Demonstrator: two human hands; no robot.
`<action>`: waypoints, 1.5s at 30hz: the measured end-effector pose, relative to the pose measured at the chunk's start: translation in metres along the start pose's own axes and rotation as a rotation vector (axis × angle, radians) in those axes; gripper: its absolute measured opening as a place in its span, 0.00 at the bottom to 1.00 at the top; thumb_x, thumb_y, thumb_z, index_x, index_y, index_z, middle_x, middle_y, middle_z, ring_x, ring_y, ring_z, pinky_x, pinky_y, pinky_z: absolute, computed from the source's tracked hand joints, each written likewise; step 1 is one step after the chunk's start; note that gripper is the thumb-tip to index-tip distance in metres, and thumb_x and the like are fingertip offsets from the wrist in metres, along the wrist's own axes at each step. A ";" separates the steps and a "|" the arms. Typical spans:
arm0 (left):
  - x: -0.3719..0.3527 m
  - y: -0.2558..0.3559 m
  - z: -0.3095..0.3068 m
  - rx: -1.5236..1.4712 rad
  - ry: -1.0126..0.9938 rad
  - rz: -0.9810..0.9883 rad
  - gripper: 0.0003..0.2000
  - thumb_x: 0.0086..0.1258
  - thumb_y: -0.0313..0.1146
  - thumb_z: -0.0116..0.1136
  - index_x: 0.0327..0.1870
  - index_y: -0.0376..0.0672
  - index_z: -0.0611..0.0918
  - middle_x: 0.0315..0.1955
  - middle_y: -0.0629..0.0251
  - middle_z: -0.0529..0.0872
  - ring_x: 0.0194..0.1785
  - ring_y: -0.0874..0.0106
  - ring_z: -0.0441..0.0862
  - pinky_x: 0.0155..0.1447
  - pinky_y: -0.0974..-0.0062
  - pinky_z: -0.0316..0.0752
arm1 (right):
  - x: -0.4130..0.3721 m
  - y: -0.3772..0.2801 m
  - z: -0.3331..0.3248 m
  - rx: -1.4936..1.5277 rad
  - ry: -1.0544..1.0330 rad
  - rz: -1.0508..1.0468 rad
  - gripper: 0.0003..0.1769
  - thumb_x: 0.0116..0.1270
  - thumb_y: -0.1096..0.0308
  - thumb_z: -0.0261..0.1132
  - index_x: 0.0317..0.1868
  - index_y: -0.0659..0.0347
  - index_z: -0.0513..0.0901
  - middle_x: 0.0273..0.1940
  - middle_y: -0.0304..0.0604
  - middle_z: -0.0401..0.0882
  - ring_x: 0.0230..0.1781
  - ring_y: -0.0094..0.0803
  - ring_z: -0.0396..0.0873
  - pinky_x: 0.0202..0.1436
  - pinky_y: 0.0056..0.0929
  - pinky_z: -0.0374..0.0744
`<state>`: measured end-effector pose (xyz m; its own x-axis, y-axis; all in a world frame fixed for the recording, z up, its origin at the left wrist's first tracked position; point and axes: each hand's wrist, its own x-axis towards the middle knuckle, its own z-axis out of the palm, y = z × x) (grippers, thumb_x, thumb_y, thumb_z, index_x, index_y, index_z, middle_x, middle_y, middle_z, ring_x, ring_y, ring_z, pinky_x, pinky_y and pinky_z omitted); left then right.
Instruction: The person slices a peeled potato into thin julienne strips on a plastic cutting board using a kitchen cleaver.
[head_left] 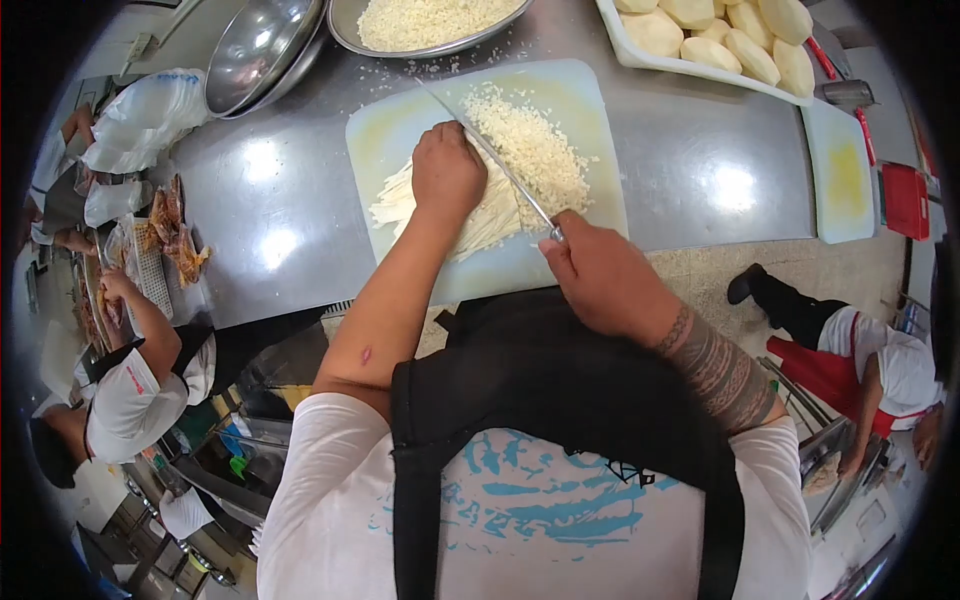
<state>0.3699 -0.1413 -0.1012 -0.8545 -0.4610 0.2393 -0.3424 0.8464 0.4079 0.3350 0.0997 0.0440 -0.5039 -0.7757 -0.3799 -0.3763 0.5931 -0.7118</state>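
A pale cutting board [370, 140] lies on the metal table. My left hand [448, 172] presses down on a bundle of pale vegetable strips [490, 222], its fingers curled over them beside the blade. My right hand [605, 265] is closed round the handle of a long knife [507, 172], whose blade slants up and left between the strips and a heap of small diced pieces [535, 150]. The diced heap spreads over the right part of the board.
Beyond the board sit a bowl of diced pieces [430, 47], stacked metal bowls [262, 55] and a white tub [700, 75] of peeled vegetables. A second board [843, 170] is at the right. Co-workers stand at left [135, 400] and right [880, 365].
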 end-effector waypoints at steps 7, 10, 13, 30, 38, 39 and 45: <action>-0.004 -0.001 -0.002 0.002 -0.003 0.009 0.09 0.71 0.27 0.54 0.46 0.34 0.83 0.42 0.47 0.87 0.49 0.47 0.84 0.58 0.51 0.78 | 0.015 0.000 0.001 0.023 0.008 -0.004 0.18 0.86 0.57 0.56 0.49 0.67 0.75 0.37 0.67 0.86 0.42 0.67 0.85 0.49 0.63 0.80; 0.000 -0.002 0.003 0.019 0.011 0.020 0.09 0.71 0.26 0.54 0.46 0.34 0.83 0.41 0.48 0.86 0.48 0.47 0.83 0.58 0.51 0.79 | 0.019 0.018 0.021 0.009 0.025 0.012 0.18 0.86 0.56 0.55 0.48 0.67 0.75 0.37 0.67 0.85 0.42 0.67 0.84 0.48 0.62 0.80; 0.009 0.007 -0.018 0.015 -0.058 -0.017 0.11 0.77 0.29 0.53 0.51 0.33 0.83 0.44 0.45 0.89 0.50 0.45 0.84 0.60 0.50 0.79 | 0.056 0.040 0.034 0.005 0.094 -0.073 0.19 0.86 0.56 0.55 0.48 0.67 0.74 0.37 0.66 0.85 0.42 0.67 0.84 0.49 0.61 0.80; -0.004 -0.012 -0.041 -0.173 -0.285 -0.144 0.18 0.86 0.36 0.50 0.64 0.33 0.82 0.61 0.43 0.87 0.64 0.44 0.82 0.70 0.50 0.76 | 0.058 0.054 0.024 0.035 0.024 -0.053 0.19 0.86 0.56 0.57 0.47 0.68 0.75 0.36 0.66 0.84 0.42 0.66 0.84 0.47 0.58 0.79; -0.012 -0.007 -0.012 0.118 -0.056 0.048 0.08 0.74 0.27 0.55 0.49 0.38 0.83 0.45 0.52 0.87 0.49 0.49 0.83 0.54 0.50 0.76 | 0.006 0.018 -0.001 -0.131 0.027 -0.023 0.18 0.84 0.56 0.57 0.48 0.66 0.76 0.37 0.64 0.86 0.43 0.65 0.86 0.49 0.61 0.82; -0.012 -0.007 -0.011 0.117 -0.057 0.050 0.08 0.74 0.27 0.55 0.49 0.38 0.83 0.45 0.52 0.87 0.49 0.49 0.83 0.54 0.50 0.76 | 0.005 0.015 0.000 -0.117 0.026 -0.038 0.18 0.84 0.56 0.57 0.48 0.66 0.77 0.37 0.64 0.86 0.43 0.65 0.86 0.49 0.61 0.82; -0.010 -0.006 -0.012 0.105 -0.025 0.034 0.08 0.74 0.28 0.55 0.49 0.39 0.83 0.45 0.53 0.87 0.50 0.50 0.83 0.56 0.51 0.75 | 0.045 0.032 0.009 -0.089 0.093 -0.111 0.18 0.84 0.56 0.58 0.49 0.65 0.76 0.36 0.64 0.86 0.41 0.64 0.86 0.48 0.62 0.81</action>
<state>0.3856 -0.1450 -0.0957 -0.8755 -0.4255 0.2290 -0.3507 0.8855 0.3047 0.3074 0.0820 -0.0010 -0.5238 -0.8167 -0.2422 -0.4988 0.5245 -0.6900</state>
